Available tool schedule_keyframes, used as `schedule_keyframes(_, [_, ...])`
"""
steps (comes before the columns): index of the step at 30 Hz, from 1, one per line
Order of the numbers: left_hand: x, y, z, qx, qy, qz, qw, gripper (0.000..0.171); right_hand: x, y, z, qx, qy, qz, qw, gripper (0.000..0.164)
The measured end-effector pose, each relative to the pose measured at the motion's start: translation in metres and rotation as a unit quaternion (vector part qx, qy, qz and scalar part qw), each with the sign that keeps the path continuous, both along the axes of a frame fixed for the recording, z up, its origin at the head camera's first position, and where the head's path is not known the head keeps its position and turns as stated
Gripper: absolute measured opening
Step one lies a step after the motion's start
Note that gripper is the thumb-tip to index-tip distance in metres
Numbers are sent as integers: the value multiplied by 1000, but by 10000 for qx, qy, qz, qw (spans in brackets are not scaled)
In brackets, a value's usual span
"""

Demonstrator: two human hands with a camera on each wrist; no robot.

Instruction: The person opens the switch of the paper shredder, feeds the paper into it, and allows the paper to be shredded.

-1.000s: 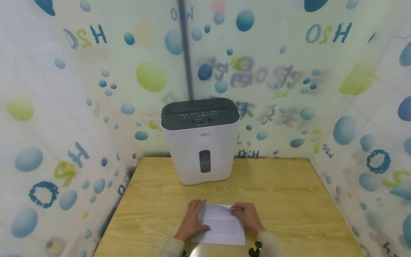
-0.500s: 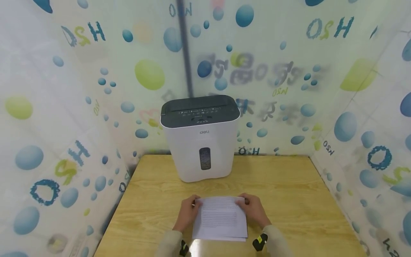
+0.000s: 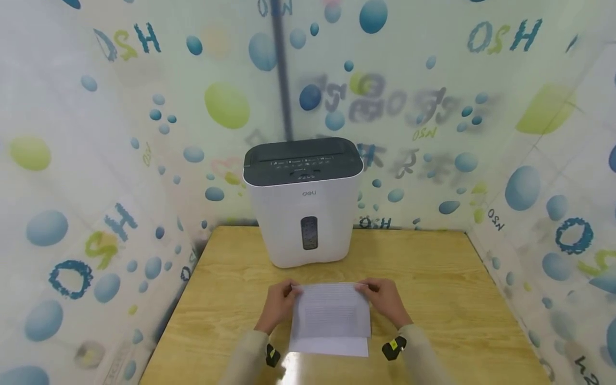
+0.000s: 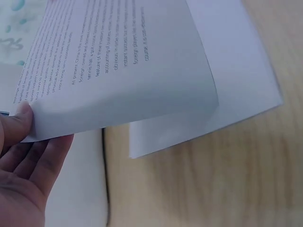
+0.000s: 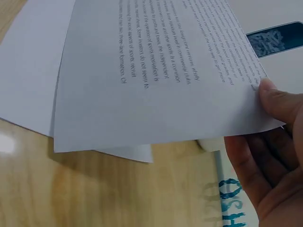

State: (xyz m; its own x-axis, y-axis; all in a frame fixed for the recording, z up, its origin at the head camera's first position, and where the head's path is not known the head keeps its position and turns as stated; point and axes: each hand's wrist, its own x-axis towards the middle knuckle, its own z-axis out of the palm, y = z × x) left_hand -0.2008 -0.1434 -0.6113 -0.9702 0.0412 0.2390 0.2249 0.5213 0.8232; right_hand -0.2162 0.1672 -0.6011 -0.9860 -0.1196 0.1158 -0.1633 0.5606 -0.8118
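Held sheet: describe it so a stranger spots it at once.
Find the white shredder at the back of the wooden table. On its near side, the left hand and right hand pinch the far corners of the sheet. Unlike the paper beneath it, whose exposed part looks blank, this one is lifted and shows lines of print.

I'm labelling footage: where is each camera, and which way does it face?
Head: on the head, facing forward and down at shredder, table, left hand, right hand and sleeves.
Left wrist: worn there, facing the printed sheet the left hand pinches.
Right wrist: worn there, facing that sheet's other end, in the right hand.
Both wrist views share the sheet and paper beneath it.
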Motion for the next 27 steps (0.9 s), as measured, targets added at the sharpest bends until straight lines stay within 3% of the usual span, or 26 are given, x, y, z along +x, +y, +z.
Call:
schedule_keyframes(5, [-7,-4,14,44,426,-194,9989,8,-7,1,18,14,35,68,10000,10])
schedule_keyframes(10, [-15,-8,30,12,487,-251,9985,6,-15,1,32,-124,239,108,9996,13])
schedule_keyframes(21, [-31,-9,60,-81,595,-154,9981,6,-29,2,67,-246,252,326,9988,19])
schedule_keyframes(27, [-40,-11,78,-106,881,-229,9958,7,-36,3,85,-266,338,413,9982,19])
